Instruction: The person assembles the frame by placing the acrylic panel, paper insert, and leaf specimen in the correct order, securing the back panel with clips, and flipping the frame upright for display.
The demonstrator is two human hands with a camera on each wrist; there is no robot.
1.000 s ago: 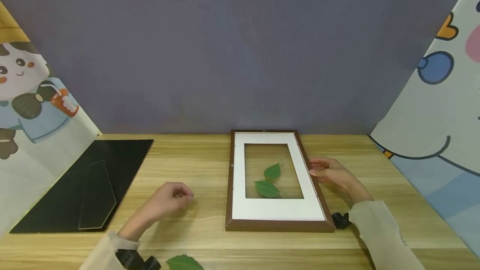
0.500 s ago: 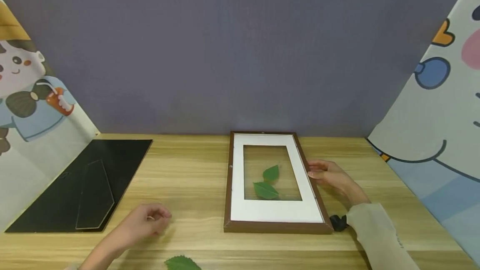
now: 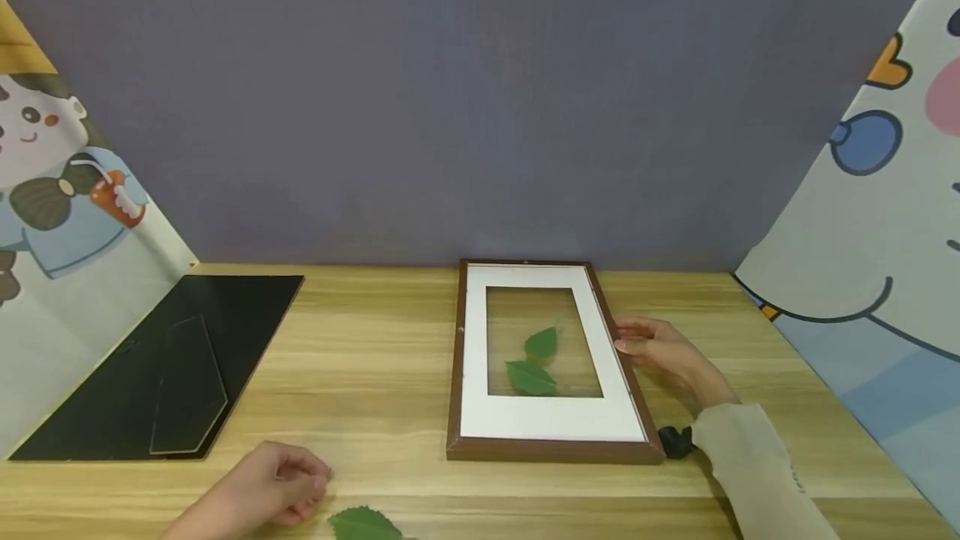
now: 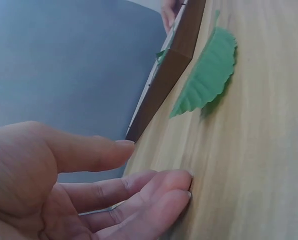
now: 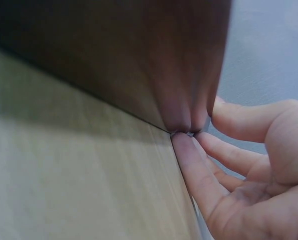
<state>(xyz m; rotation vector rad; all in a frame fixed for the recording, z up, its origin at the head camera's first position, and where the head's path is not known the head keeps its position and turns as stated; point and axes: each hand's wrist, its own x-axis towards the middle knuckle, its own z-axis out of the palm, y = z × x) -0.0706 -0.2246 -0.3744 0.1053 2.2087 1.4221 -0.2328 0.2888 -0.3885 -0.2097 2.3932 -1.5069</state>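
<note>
A brown picture frame [image 3: 555, 451] lies on the wooden table with a white mat [image 3: 551, 419] inside it. Two green leaves, an upper leaf [image 3: 542, 343] and a lower leaf [image 3: 530, 377], show in the mat's window. My right hand [image 3: 671, 355] rests at the frame's right side; in the right wrist view its fingertips [image 5: 182, 145] touch the outer side wall low down, with the thumb near the upper edge. My left hand [image 3: 262, 486] is just above the table, fingers loosely bent and holding nothing. Close to it lies a loose serrated leaf [image 4: 208, 72], apart from the fingers.
A black backing board [image 3: 105, 390] with a stand flap [image 3: 187, 390] lies at the table's left. Behind the table rises a grey-purple wall [image 3: 480, 107]. Side panels with cartoon prints flank the table on the left and right.
My left hand has moved toward the front edge and to the left, coming closer to the loose leaf. The right hand stays at the frame, which has not moved.
</note>
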